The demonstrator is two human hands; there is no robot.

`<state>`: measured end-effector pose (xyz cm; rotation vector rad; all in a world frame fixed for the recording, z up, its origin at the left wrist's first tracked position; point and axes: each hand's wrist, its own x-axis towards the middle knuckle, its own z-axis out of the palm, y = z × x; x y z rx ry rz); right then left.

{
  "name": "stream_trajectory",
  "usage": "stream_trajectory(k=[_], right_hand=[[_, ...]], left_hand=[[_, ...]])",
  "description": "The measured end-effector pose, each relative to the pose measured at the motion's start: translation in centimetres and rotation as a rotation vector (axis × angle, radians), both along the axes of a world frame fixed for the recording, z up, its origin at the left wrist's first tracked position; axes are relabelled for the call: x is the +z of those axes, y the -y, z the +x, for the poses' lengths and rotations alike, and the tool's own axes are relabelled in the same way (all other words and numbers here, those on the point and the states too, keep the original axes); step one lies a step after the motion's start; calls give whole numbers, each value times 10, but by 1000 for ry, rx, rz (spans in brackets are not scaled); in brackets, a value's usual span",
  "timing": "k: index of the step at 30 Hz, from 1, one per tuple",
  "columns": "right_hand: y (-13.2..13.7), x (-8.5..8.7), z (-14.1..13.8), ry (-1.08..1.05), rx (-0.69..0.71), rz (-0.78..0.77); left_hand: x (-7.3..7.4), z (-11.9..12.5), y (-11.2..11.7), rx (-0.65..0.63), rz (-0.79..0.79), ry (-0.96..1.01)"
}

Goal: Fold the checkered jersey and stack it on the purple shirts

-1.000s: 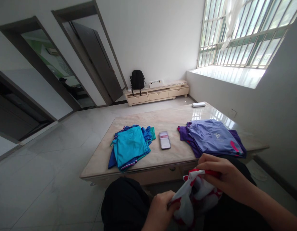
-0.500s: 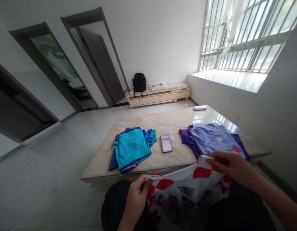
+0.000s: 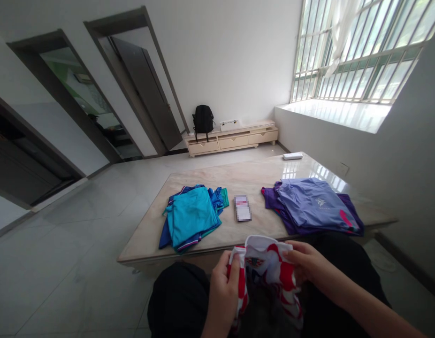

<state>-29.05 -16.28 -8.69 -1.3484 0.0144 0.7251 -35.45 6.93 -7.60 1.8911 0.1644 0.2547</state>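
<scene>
Hands gripping red-and-white shirt
Left hand and right hand each clasp the bunched shirt above the lap.

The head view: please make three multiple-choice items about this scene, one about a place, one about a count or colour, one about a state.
1. Where does the small flat pixelated item lie?
A. Between the two clothing piles on the table
B. On the floor
C. On the window sill

2. How many clothing piles lie on the table?
A. One
B. Two
C. Four

3. How is the red-and-white checked shirt right now?
A. Spread flat on the table
B. Gathered between both hands, above the lap
C. Hanging on the door

Answers:
1. A, it lies between the blue pile and the purple pile.
2. B, only the blue and the purple pile are there.
3. B, the left hand and the right hand grip it bunched, short of the table edge.
</scene>
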Motion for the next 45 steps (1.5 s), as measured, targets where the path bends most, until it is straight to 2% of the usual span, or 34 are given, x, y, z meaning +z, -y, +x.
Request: stream_trajectory(k=[3, 6, 9, 13, 18, 26, 31, 38, 45], right_hand=[[-21, -3, -13, -32, 42, -1], [-34, 1, -19, 64, 79, 6], [-37, 4, -19, 159, 106, 50], [-30, 6, -17, 211, 145, 36], [-30, 8, -19, 186, 131, -8], [-32, 8, -21, 22, 51, -20], [-29, 5, -21, -37, 53, -44], [-37, 3, -30, -275, -43, 157], [-39, 4, -41, -238, -50, 230]], left_hand=[[-7, -2, 24, -52, 64, 10], [-16, -4, 37, -124, 211, 50], [-24, -5, 37, -142, 387, 192], [-31, -8, 30, -191, 582, 390], [-35, -9, 29, -180, 701, 507], [-42, -8, 24, -151, 756, 572], [-44, -9, 21, -210, 659, 597], [-54, -14, 20, -295, 466, 631], [-54, -13, 21, -254, 497, 691]])
